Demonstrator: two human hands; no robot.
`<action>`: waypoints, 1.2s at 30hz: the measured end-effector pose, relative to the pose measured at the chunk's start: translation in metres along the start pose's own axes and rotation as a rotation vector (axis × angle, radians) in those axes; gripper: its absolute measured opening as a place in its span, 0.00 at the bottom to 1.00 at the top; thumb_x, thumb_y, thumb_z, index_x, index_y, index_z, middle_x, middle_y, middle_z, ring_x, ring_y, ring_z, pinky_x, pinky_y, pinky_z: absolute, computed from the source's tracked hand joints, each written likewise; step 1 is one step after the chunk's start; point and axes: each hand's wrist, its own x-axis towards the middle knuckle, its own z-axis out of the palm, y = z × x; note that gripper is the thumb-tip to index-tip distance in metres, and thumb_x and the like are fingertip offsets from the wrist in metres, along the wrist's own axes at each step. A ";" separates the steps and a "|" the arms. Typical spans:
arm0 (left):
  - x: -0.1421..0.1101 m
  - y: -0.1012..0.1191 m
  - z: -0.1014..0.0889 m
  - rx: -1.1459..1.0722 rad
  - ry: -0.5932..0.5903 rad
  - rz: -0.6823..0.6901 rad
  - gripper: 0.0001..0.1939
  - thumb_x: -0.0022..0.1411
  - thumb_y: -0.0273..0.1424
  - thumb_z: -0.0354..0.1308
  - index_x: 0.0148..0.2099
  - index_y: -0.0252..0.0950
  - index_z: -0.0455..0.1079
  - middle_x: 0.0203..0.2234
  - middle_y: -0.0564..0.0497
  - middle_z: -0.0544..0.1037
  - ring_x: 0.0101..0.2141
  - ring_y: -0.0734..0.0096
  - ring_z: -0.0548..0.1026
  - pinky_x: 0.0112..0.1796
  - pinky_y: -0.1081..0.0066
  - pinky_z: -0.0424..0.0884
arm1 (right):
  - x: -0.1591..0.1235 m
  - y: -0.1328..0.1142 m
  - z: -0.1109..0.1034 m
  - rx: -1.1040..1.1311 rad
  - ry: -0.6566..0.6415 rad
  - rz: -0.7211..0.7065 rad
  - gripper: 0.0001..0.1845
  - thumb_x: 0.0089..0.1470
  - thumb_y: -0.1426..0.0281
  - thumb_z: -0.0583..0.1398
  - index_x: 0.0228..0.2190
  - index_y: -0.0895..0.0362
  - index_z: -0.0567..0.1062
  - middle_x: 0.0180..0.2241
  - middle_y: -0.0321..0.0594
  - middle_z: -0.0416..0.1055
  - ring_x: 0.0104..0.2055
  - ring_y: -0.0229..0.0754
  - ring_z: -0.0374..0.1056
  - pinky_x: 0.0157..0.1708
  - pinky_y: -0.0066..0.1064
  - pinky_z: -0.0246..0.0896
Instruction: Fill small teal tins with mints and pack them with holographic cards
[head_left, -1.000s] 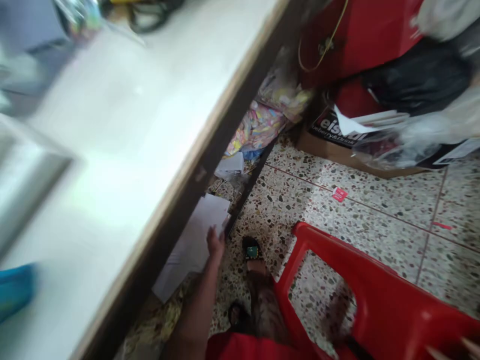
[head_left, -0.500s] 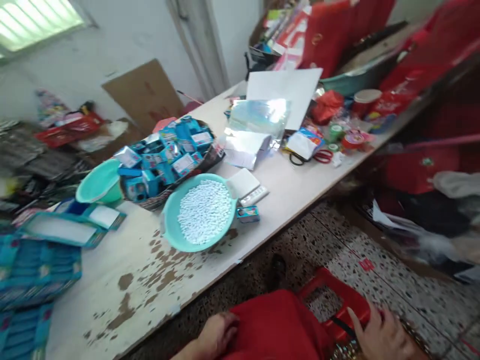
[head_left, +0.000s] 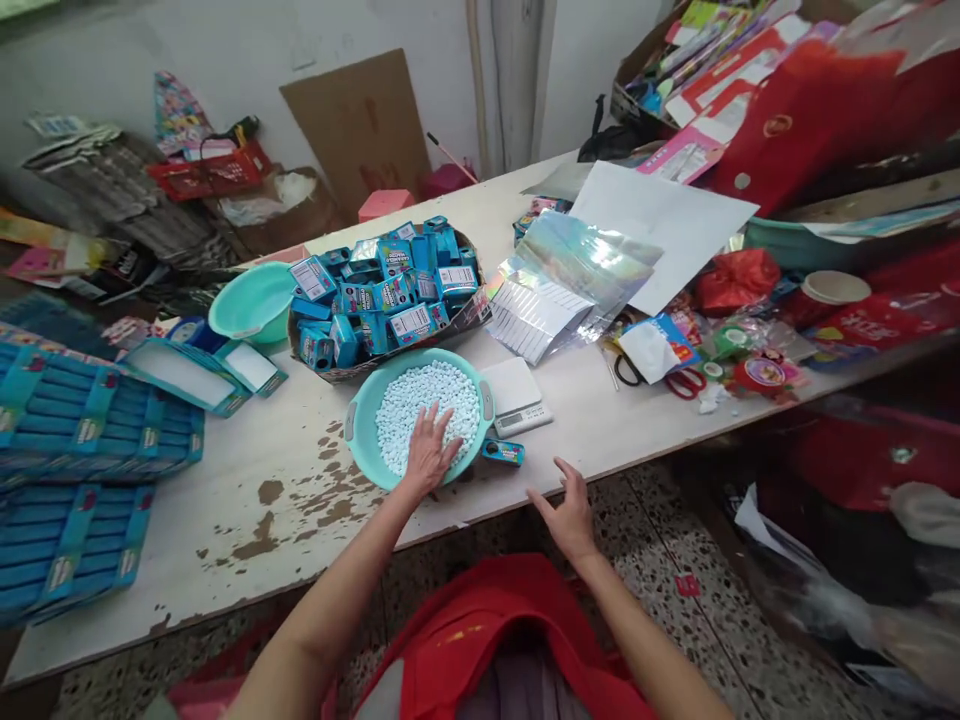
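My left hand (head_left: 432,452) lies over the small white pellets (head_left: 405,408) in a turquoise basin (head_left: 362,452), fingers spread and stretched out. Whether its fingertips press into the pellets I cannot tell. My right hand (head_left: 566,510) hangs in the air by the table's front edge, fingers apart, holding nothing. A small blue box (head_left: 502,453) with a dark round opening lies just left of and beyond it. Right behind that box sits a white kitchen scale (head_left: 517,395). Beyond the basin, a dark-sided tray (head_left: 480,308) is heaped with small blue printed boxes (head_left: 394,290).
Stacked blue cartons (head_left: 75,450) stand at the table's left end, and an empty-looking turquoise basin (head_left: 251,300) sits farther back. Silvery film (head_left: 592,260), red-handled scissors (head_left: 684,383) and tape rolls (head_left: 731,340) lie to the right. Brown stains mark the white table (head_left: 225,490).
The view has swung from the floor and red stool up to the table. My left hand has moved from my lap to the basin; my right has come forward from beside the stool.
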 end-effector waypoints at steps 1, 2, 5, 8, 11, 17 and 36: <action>0.013 0.002 0.008 0.020 -0.109 -0.035 0.26 0.64 0.43 0.47 0.62 0.42 0.59 0.63 0.45 0.57 0.64 0.49 0.49 0.57 0.48 0.54 | 0.021 -0.009 0.004 0.028 -0.025 -0.062 0.34 0.50 0.51 0.59 0.52 0.58 0.64 0.48 0.53 0.67 0.52 0.52 0.62 0.49 0.48 0.62; 0.022 0.003 0.015 0.033 -0.191 -0.064 0.26 0.64 0.44 0.46 0.63 0.44 0.58 0.64 0.47 0.56 0.64 0.48 0.48 0.57 0.47 0.54 | 0.040 -0.017 0.008 0.054 -0.048 -0.106 0.33 0.51 0.51 0.59 0.52 0.58 0.64 0.48 0.52 0.67 0.52 0.51 0.62 0.50 0.48 0.61; 0.027 -0.001 0.023 0.037 -0.266 -0.111 0.25 0.64 0.45 0.45 0.62 0.48 0.59 0.62 0.49 0.58 0.61 0.51 0.54 0.55 0.50 0.58 | 0.086 -0.041 0.024 0.118 -0.147 -0.090 0.30 0.54 0.54 0.57 0.52 0.58 0.64 0.51 0.52 0.67 0.54 0.51 0.62 0.51 0.45 0.59; 0.020 -0.004 0.019 0.061 -0.230 -0.156 0.22 0.64 0.44 0.47 0.57 0.44 0.65 0.56 0.46 0.65 0.54 0.54 0.62 0.50 0.56 0.63 | 0.122 -0.065 0.046 0.133 -0.380 0.063 0.28 0.55 0.58 0.55 0.53 0.60 0.65 0.47 0.50 0.71 0.49 0.49 0.67 0.46 0.38 0.61; 0.014 -0.007 0.012 0.093 -0.214 -0.169 0.20 0.64 0.41 0.47 0.54 0.42 0.67 0.52 0.45 0.68 0.49 0.57 0.65 0.46 0.59 0.65 | 0.142 -0.086 0.060 0.006 -0.574 0.149 0.19 0.55 0.63 0.53 0.45 0.57 0.71 0.32 0.41 0.76 0.35 0.44 0.70 0.35 0.31 0.59; -0.010 -0.036 0.002 0.087 -0.206 -0.083 0.18 0.65 0.39 0.47 0.53 0.40 0.67 0.50 0.45 0.70 0.48 0.58 0.66 0.46 0.61 0.65 | 0.133 -0.114 0.069 -0.312 -0.720 0.063 0.10 0.51 0.63 0.59 0.32 0.56 0.73 0.29 0.39 0.75 0.34 0.44 0.68 0.36 0.30 0.54; -0.018 -0.056 0.000 -0.018 -0.138 -0.083 0.22 0.64 0.43 0.48 0.58 0.43 0.64 0.60 0.47 0.62 0.60 0.53 0.55 0.58 0.50 0.49 | 0.087 -0.041 0.009 -0.236 -0.231 0.096 0.40 0.46 0.45 0.57 0.53 0.59 0.65 0.54 0.55 0.64 0.57 0.56 0.57 0.55 0.49 0.51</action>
